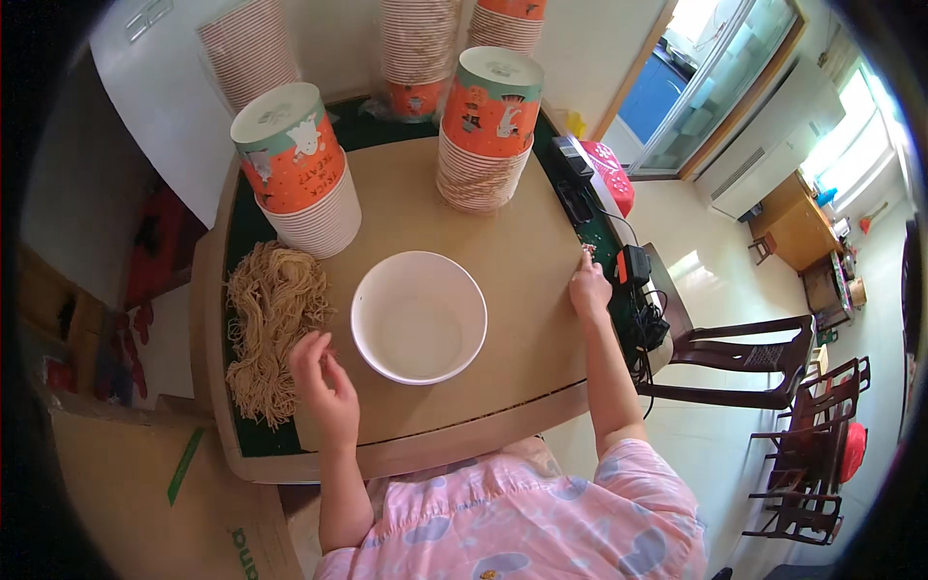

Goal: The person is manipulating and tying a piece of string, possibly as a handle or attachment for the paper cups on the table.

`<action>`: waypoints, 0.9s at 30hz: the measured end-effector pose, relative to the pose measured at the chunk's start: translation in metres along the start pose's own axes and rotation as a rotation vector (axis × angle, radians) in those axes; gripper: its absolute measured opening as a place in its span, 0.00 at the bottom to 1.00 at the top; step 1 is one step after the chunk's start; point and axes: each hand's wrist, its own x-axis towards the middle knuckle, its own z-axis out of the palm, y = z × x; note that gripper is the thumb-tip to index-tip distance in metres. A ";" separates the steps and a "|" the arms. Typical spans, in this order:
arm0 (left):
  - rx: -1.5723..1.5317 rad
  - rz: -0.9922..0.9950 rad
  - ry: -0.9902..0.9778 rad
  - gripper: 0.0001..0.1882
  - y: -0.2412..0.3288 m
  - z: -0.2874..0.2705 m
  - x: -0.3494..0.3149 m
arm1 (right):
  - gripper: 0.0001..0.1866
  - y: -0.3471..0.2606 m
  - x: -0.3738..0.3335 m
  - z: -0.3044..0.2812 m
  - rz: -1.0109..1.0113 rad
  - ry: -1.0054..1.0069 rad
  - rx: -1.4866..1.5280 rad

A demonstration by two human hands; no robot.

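Observation:
A white round paper bucket (419,319) stands upright before me with its mouth facing up; its inside looks bare. Left of it lies a bundle of beige twisted-paper cords (274,324). My left hand (326,384) hovers between the cords and the bucket, its fingers loosely bent and apart, holding nothing visible. Out at the right side of the table, my right hand (591,288) has its fingertips pinched at a few small pale and reddish bits (588,249). What lies between those fingertips is too small to make out.
Upturned stacks of orange-and-white printed buckets (295,174) (491,126) stand at the table's far side, with wrapped stacks (419,58) behind. Black adapters and cables (635,266) line the right edge near a pink box (609,177). A dark wooden chair (744,360) stands beyond.

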 end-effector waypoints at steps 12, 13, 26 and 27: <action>0.183 -0.276 -0.060 0.09 -0.060 -0.025 -0.052 | 0.21 0.003 -0.045 -0.001 -0.161 0.019 0.101; 0.219 -0.288 -0.085 0.08 -0.065 -0.022 -0.051 | 0.21 -0.002 -0.054 -0.001 -0.179 0.007 0.112; 0.521 -0.325 -0.247 0.04 -0.068 -0.017 -0.025 | 0.07 -0.065 -0.145 -0.034 -0.353 -0.147 0.644; 0.517 -0.322 -0.249 0.04 -0.065 -0.017 -0.026 | 0.07 -0.062 -0.148 -0.037 -0.350 -0.144 0.643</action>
